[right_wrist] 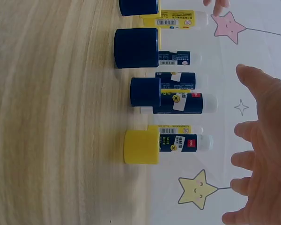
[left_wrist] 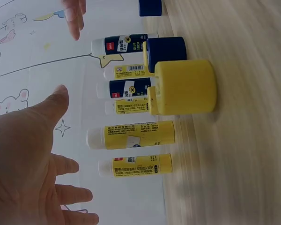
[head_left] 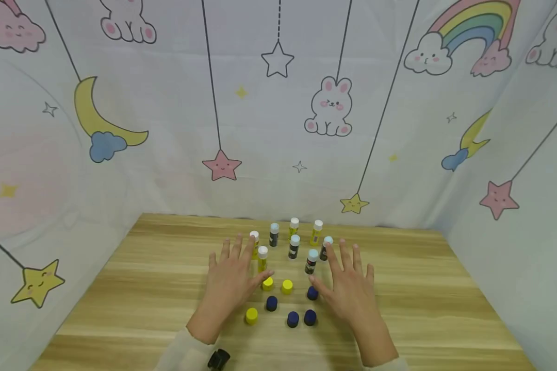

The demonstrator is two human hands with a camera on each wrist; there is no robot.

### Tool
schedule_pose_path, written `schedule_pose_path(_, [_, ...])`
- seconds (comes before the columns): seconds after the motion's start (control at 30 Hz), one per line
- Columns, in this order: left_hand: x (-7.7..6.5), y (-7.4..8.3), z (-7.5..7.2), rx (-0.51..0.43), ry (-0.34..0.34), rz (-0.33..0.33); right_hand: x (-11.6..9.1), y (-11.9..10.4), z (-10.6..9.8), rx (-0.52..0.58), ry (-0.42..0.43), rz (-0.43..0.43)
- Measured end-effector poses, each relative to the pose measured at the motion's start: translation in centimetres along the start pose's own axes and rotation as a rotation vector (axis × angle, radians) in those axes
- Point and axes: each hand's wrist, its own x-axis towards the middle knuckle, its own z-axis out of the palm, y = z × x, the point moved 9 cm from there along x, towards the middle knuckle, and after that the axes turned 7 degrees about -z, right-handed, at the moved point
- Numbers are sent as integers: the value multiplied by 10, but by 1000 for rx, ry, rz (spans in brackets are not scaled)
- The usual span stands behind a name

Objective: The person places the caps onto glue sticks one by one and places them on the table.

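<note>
My left hand (head_left: 230, 278) hovers with its fingers spread beside the yellow glue stick (head_left: 262, 259). My right hand (head_left: 351, 288) is likewise spread out, nearest to a dark blue glue stick (head_left: 311, 262) and a dark blue cap (head_left: 312, 293); neither hand grips anything. Several yellow and dark blue glue sticks stand upright in a loose group, white or pale at the top. Closer to me lie loose caps, among them a yellow cap (head_left: 287, 287) and a dark blue cap (head_left: 293, 319). Large in the left wrist view is a yellow cap (left_wrist: 185, 87).
The wooden table (head_left: 158, 268) runs back to a pale cloth backdrop (head_left: 176, 103) printed with stars, rabbits and clouds. Cloth also rises along both sides. A small black object (head_left: 218, 359) shows by my left sleeve at the front.
</note>
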Motion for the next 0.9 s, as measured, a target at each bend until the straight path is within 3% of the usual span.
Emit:
schedule_pose_path(0.43, [-7,-4,0,-94,-36,-12,5,11,-5,90,5,-30])
schedule_pose_path(0.7, [-10,-9,6,-151,-82,-25,14,35,-4,315,-16,68])
schedule_pose_path(0.9, [-13,-9,1,-179,-96,-21,24,46,-1,446,31,119])
